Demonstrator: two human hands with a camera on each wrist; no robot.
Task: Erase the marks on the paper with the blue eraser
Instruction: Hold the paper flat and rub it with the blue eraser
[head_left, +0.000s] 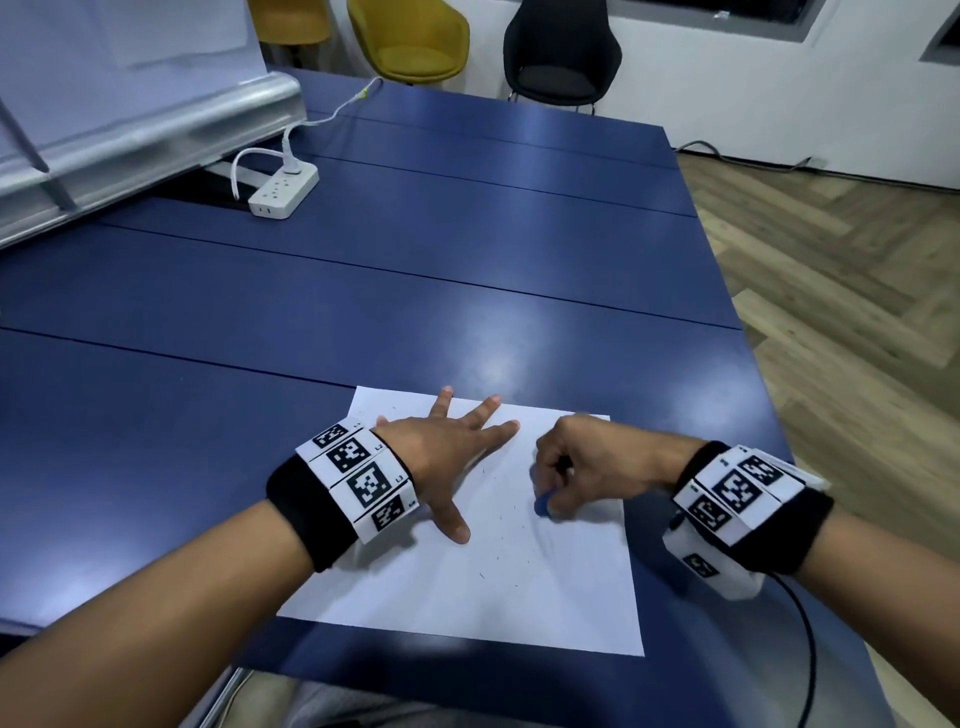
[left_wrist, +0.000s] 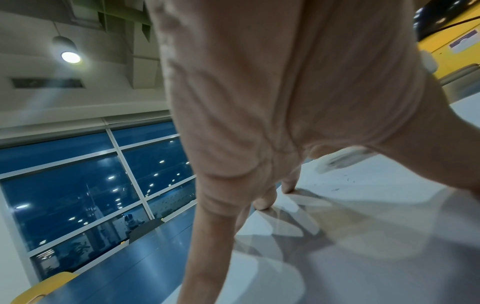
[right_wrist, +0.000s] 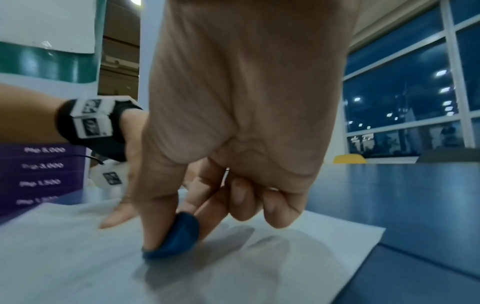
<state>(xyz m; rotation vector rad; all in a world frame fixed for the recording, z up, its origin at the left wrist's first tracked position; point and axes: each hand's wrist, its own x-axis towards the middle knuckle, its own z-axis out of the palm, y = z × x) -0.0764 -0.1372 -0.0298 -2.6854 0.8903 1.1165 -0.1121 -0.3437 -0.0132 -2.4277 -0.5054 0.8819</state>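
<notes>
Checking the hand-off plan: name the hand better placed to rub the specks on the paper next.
Right. The right hand already pinches the small blue eraser against the white paper sheet. The left hand lies flat, fingers spread, pinning the sheet.

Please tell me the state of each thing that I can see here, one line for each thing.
paper: flat on the table, small dark specks on it.
blue eraser: pinched, tip pressed on the paper.
right hand: grips the eraser.
left hand: fingers spread, pressing the paper.
power strip: one white plug in it.

Blue eraser (right_wrist: 174, 236), white paper (head_left: 467, 587), navy table (head_left: 415, 260).
</notes>
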